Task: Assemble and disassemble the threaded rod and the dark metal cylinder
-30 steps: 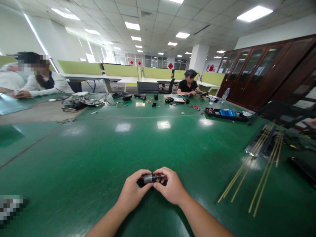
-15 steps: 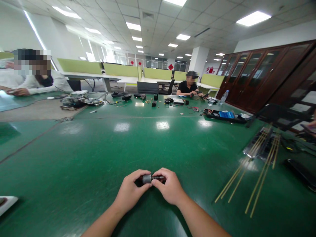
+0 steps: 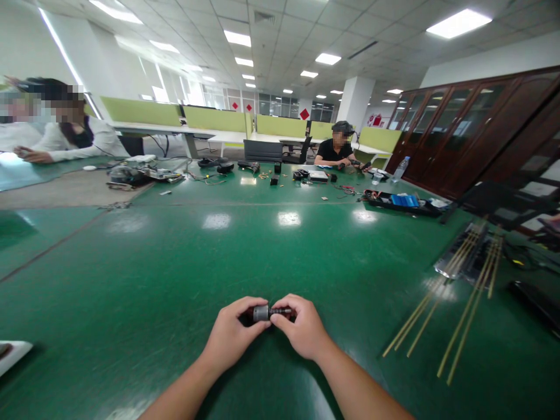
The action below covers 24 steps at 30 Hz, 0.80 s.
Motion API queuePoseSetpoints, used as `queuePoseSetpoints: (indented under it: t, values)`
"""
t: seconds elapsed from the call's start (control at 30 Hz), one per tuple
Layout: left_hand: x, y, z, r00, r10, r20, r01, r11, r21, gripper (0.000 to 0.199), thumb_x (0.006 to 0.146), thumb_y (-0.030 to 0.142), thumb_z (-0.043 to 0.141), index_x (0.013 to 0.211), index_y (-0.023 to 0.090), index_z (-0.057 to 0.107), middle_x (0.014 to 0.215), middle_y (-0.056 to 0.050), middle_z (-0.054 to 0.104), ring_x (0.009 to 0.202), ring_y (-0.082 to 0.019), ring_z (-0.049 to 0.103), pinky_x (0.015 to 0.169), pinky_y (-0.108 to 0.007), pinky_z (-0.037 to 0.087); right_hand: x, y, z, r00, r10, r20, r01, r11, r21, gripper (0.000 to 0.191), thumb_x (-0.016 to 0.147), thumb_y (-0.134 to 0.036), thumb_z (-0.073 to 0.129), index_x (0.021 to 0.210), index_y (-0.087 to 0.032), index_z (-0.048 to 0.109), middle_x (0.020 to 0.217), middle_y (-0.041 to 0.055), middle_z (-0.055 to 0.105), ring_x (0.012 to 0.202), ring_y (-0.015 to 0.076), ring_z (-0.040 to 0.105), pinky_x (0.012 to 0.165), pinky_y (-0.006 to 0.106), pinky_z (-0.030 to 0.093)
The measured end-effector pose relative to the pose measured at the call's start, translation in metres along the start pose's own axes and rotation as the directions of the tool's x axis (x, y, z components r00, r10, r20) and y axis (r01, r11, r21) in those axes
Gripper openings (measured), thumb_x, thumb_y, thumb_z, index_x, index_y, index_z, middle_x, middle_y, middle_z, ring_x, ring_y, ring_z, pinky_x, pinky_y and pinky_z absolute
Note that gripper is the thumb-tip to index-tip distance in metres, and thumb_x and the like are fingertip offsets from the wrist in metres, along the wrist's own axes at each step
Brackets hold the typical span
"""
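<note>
A small grey metal cylinder (image 3: 261, 313) lies level between my two hands, just above or on the green tabletop. From its right end runs a thin, dark stepped shaft (image 3: 281, 311). My left hand (image 3: 230, 332) is closed around the cylinder, thumb below and fingers above. Thumb and fingers of my right hand (image 3: 305, 328) pinch the shaft close to where it meets the cylinder. Both thumb tips nearly touch at the joint. My fingers hide the far side and both ends of the part in places.
Several thin yellowish sticks (image 3: 464, 326) lie on the right, some across clear plastic packaging (image 3: 457, 256). Farther back are a black tray of parts (image 3: 385, 201) and a bottle (image 3: 400, 169). A white-edged object (image 3: 17, 353) sits at left. Other people sit around the table.
Both hands keep the same grip on the cylinder and shaft, a touch higher in the picture. The view has shifted very slightly.
</note>
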<state>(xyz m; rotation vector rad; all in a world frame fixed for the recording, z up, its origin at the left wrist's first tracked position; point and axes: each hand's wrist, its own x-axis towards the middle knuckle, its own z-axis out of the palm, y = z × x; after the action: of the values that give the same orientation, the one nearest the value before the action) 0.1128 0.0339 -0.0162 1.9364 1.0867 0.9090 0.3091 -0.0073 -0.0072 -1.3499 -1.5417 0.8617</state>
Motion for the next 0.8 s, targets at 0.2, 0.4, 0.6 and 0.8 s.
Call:
queuePoseSetpoints:
  t: [0.2, 0.4, 0.6, 0.8]
  values:
    - [0.0, -0.0019, 0.0002, 1.0, -0.011, -0.007, 0.011, 1.0, 0.008, 0.029, 0.076, 0.026, 0.077, 0.105, 0.028, 0.07, 0.105, 0.0, 0.071, 0.099, -0.021, 0.065, 0.09, -0.033, 0.05, -0.001, 0.0003, 0.0005, 1.0, -0.009, -0.009, 0.009, 1.0, -0.016, 0.009, 0.081, -0.022, 0.068, 0.089, -0.02, 0.071, 0.081, 0.0012, 0.064, 0.072, 0.0147, 0.058, 0.066, 0.026, 0.043]
    - [-0.0013, -0.0056, 0.001, 1.0, -0.022, -0.018, 0.022, 1.0, -0.004, 0.031, 0.075, 0.026, 0.077, 0.105, 0.028, 0.07, 0.105, 0.0, 0.071, 0.099, -0.02, 0.065, 0.09, -0.032, 0.051, -0.0022, 0.0003, 0.0015, 1.0, -0.01, -0.015, 0.01, 1.0, -0.013, 0.008, 0.082, -0.022, 0.067, 0.089, -0.02, 0.071, 0.081, 0.0007, 0.064, 0.072, 0.0139, 0.058, 0.065, 0.024, 0.043]
    - [-0.0007, -0.0046, -0.001, 1.0, -0.016, -0.017, 0.016, 1.0, -0.024, 0.031, 0.075, 0.026, 0.077, 0.105, 0.029, 0.07, 0.106, 0.001, 0.071, 0.098, -0.019, 0.065, 0.089, -0.03, 0.052, -0.0033, -0.0005, 0.0019, 1.0, -0.009, -0.011, 0.009, 1.0, -0.002, 0.01, 0.081, -0.023, 0.068, 0.09, -0.019, 0.07, 0.081, 0.0009, 0.064, 0.071, 0.014, 0.059, 0.064, 0.024, 0.044]
    - [-0.0011, -0.0054, -0.0023, 0.999, -0.03, -0.014, 0.029, 0.999, -0.021, 0.032, 0.074, 0.026, 0.078, 0.105, 0.029, 0.071, 0.107, 0.0, 0.071, 0.1, -0.021, 0.065, 0.09, -0.032, 0.052, -0.0017, -0.0015, 0.0027, 1.0, -0.004, -0.023, 0.004, 1.0, -0.012, 0.009, 0.081, -0.024, 0.068, 0.089, -0.02, 0.07, 0.08, 0.0005, 0.064, 0.071, 0.0142, 0.058, 0.064, 0.025, 0.044]
